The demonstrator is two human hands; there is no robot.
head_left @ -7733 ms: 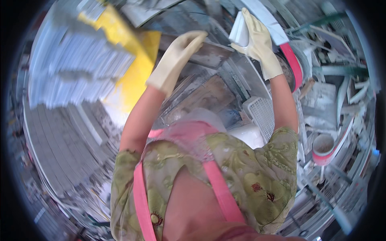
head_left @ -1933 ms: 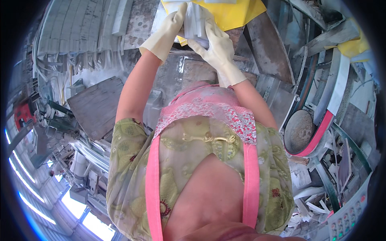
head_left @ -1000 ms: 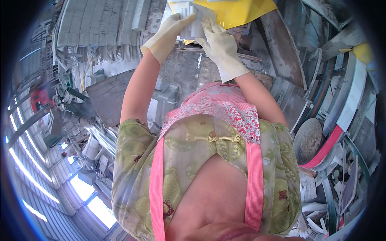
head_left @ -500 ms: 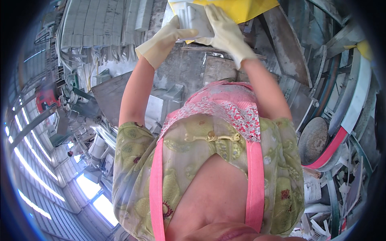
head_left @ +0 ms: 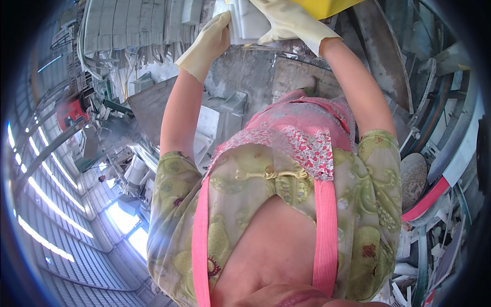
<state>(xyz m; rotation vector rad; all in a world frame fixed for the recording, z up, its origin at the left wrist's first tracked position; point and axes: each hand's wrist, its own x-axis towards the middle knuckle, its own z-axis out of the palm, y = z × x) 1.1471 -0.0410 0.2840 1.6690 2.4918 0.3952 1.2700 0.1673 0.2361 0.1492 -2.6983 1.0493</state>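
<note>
Reaching forward, the left forearm (head_left: 183, 115) rises almost straight, tipped slightly right, while the right forearm (head_left: 355, 84) slants up and inward from a bent elbow. The gloved left hand (head_left: 216, 38) stands on edge, thumb side uppermost, fingers bent in at the left edge of the white slabs (head_left: 249, 23); I cannot tell whether it grips them. The right hand (head_left: 286, 21) is spread open across their right side, palm down, thumb well apart from the fingers, whose tips run out of view at the top. The slabs lie between the two hands, cut off by the upper edge, with a yellow sheet (head_left: 330, 7) showing just right of them.

Left of the slabs is a grey stack (head_left: 135, 25) of long pieces, ragged along its near end. Below spreads a worn, stained grey surface (head_left: 230, 69), with a dark board (head_left: 148, 105) tilted at its left. A gritty oval tub (head_left: 413, 176) sits at the far right beside a curved red strip (head_left: 428, 198), with pale scraps (head_left: 404, 268) heaped lower down. At far left are a red machine (head_left: 70, 112), a bright window (head_left: 123, 217) and a ribbed panel (head_left: 66, 273) crossed by light streaks. A pink apron (head_left: 291, 135) covers the person's front.
</note>
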